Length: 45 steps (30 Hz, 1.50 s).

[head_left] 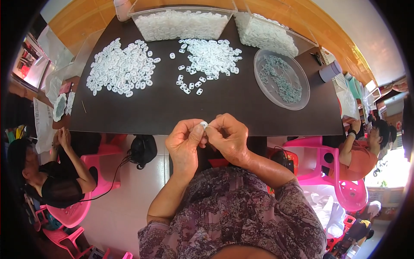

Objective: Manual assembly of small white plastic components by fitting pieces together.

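Just past the table's near edge, my left hand (184, 140) pinches a small white oval plastic piece (204, 124) between thumb and forefinger. My right hand (231, 139) is closed beside it, its fingertips pressed together against the piece. Whatever those right fingertips hold is too small or hidden to make out. Farther back on the dark table (142, 113) lie a heap of white oval plastic pieces (120, 67) at the left and a heap of white two-holed pieces (211, 56) in the middle. Small grey-green pins (282, 80) fill part of a round clear tray (304, 93) at the right.
Two clear bins, one at the back middle (183, 26) and one at the back right (267, 34), hold more white pieces. A grey-purple cup (330, 71) lies near the right edge. A thin stick (84, 106) lies left. People sit on both sides on pink chairs (317, 162).
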{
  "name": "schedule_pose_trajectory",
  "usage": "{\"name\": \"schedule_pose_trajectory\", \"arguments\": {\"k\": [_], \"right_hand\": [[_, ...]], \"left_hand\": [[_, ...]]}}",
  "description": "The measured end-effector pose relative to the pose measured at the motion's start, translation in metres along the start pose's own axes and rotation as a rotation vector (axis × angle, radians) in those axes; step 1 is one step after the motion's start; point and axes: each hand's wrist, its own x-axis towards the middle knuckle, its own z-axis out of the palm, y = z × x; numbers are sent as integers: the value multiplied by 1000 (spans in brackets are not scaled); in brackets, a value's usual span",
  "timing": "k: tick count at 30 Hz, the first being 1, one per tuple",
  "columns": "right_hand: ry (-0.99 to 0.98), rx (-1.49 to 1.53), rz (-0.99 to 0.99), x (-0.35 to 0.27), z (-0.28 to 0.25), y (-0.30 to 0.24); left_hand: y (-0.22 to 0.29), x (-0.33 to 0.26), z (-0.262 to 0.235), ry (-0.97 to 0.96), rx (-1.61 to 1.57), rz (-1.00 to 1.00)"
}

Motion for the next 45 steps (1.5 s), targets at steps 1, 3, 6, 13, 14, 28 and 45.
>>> {"name": "schedule_pose_trajectory", "arguments": {"k": [1,3,6,13,14,28,45], "right_hand": [[-2,1,1,0,0,1],[-1,44,19,1,1,2],[26,136,162,3,-3,4],[15,29,13,1,-4,6],[8,-30,-33,2,-6,5],[121,-363,-29,66,-78,-54],[352,-1191,-576,197,-186,-49]], "left_hand": [[0,0,-1,-8,11,-5],[0,1,-1,-8,-2,-19],[-1,3,0,-1,-6,-42],[-2,3,9,83,-4,-59],[-1,4,9,59,-16,-57],[-9,34,-21,-17,474,150],[-5,180,-35,-120,1385,692]]}}
